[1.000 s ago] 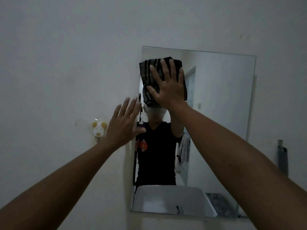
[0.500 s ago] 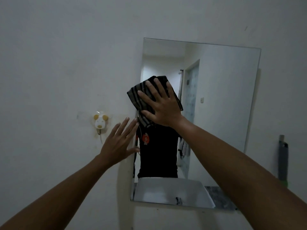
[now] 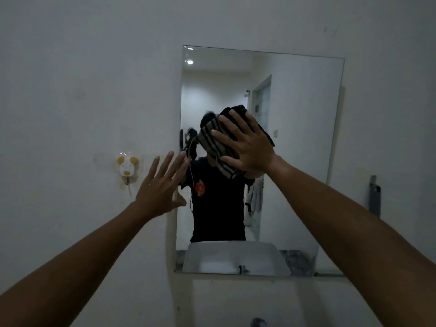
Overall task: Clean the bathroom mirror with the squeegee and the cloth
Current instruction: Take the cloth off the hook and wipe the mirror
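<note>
A frameless rectangular mirror (image 3: 299,142) hangs on the white wall ahead. My right hand (image 3: 247,145) presses a folded dark striped cloth (image 3: 213,140) flat against the glass at mid height, left of centre, fingers spread over it. My left hand (image 3: 160,185) is open with fingers apart, resting at the mirror's left edge, partly on the wall. A grey upright object (image 3: 374,197), possibly the squeegee, hangs on the wall right of the mirror; I cannot tell for sure.
A small white and yellow animal-shaped hook (image 3: 127,168) is stuck to the wall left of the mirror. The mirror reflects a person in a dark shirt, a doorway and a white basin. The top of a tap (image 3: 258,322) shows at the bottom edge.
My right hand has slid the cloth down the glass from the upper left to mid height, then slightly right. My left hand has stayed at the mirror's left edge.
</note>
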